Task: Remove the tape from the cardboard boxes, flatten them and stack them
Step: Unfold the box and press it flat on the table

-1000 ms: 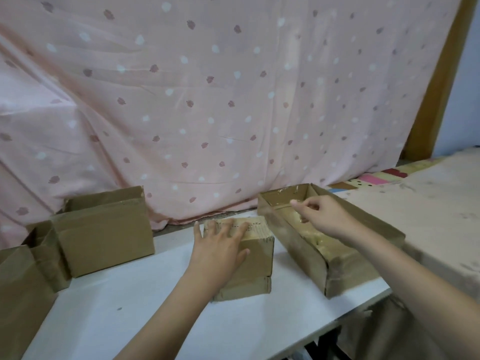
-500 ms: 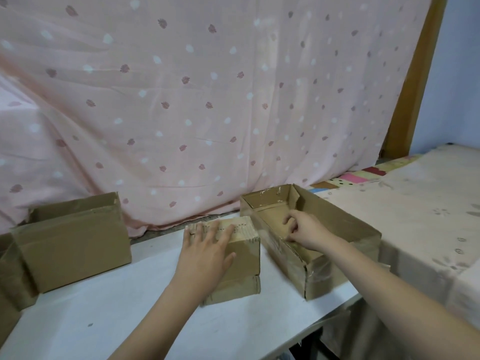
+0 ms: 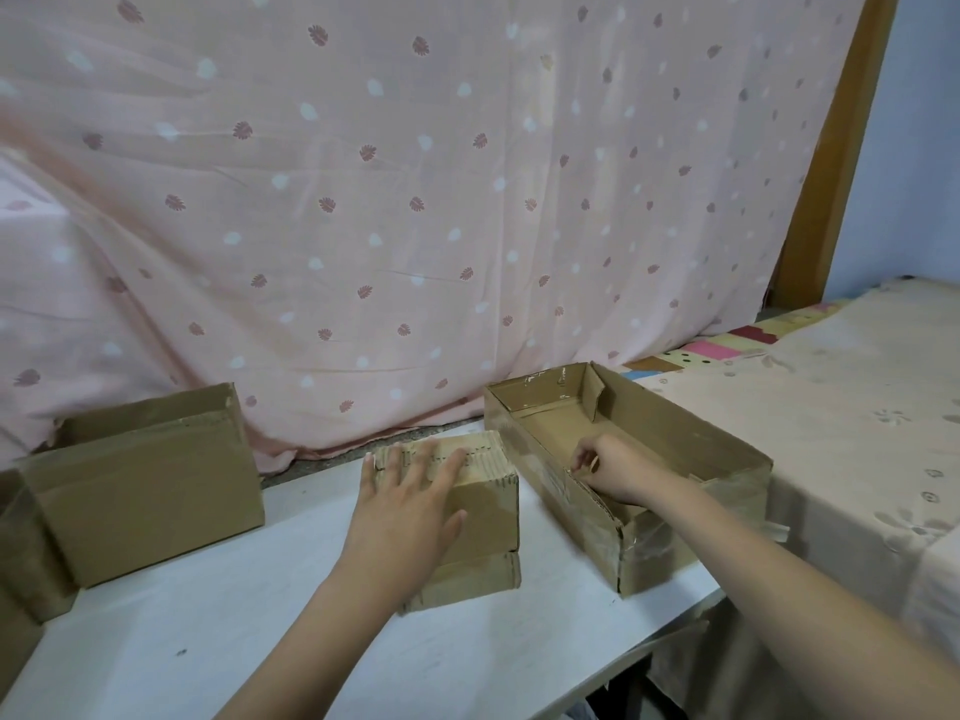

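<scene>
Since half a second earlier, the right hand (image 3: 610,467) had shifted from the inner floor of the long open box (image 3: 649,449) to its near side wall, where the curled fingers pinched at the wall's top edge; whether tape was held could not be told. The left hand (image 3: 410,504) stayed flat, fingers spread and straight, pressing on the small closed box (image 3: 483,511), just left of the long box. Farther left of the long box stood a larger box (image 3: 150,491), all on the white table (image 3: 234,636).
</scene>
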`<state>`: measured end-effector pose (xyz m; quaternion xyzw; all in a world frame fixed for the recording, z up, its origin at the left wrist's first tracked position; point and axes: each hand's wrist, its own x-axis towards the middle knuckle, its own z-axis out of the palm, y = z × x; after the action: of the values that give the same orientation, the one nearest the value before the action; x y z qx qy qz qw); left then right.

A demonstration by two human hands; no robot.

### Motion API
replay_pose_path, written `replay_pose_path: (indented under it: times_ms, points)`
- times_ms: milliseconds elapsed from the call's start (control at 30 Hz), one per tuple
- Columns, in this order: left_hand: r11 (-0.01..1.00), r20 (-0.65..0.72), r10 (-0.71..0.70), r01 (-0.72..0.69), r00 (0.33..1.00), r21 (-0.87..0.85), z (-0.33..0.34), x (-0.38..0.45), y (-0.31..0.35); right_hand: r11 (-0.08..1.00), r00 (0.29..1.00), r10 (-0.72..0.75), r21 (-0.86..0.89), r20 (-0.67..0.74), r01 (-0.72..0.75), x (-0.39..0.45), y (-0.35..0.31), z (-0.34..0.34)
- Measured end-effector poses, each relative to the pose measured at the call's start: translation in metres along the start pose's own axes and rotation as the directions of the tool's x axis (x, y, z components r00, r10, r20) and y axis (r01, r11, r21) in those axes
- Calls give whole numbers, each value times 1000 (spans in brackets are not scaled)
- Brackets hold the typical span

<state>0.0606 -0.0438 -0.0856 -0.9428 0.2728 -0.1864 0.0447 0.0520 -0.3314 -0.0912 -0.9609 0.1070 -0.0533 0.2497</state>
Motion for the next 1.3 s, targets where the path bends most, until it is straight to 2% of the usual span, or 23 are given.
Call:
replay_pose_path:
  times_ms: [333,433,533,633,700,767,867,967,1033,1133,1233,1300]
  points:
    - [1000,53,-9,8,999,10,-11,-2,3,991,1000,8,136,-7,-7,-7,-1,-12]
    - [1000,84,-12,13,996,-11,-13,-3,1,1000,1000,16,19,3,-16,-7,-5,-19]
    - [999,100,-13,17,995,-42,-15,-2,-4,997,992,9,-79,-125,-19,-10,-12,-28]
    - [996,101,-53,60,993,-62,-21,-3,-11,1000,970,-16,5,-243,18,-21,-33,-34]
    - [995,92,-98,100,991,-17,-30,-6,-14,985,968,25,170,-248,18,-35,-59,-34]
    - [991,81,-134,132,988,22,-37,-6,-16,909,980,119,415,-162,-42,-48,-88,-30]
    - [979,87,-202,203,976,-5,-51,-8,-23,675,970,194,697,148,-242,-72,-127,-25]
    - [971,57,-209,214,976,-105,-54,-9,-35,492,905,168,762,390,-420,-86,-153,-19]
    - [946,81,-200,214,976,-242,-55,-10,-43,423,866,131,762,483,-490,-84,-161,-4]
    - [886,168,-225,274,960,-375,-65,-13,-52,505,856,110,713,505,-486,-77,-176,17]
    - [867,210,-201,274,957,-416,-72,-19,-54,583,899,76,712,431,-391,-74,-190,28]
    - [870,285,-160,272,945,-412,-73,-21,-53,637,912,58,688,406,-347,-75,-201,31]
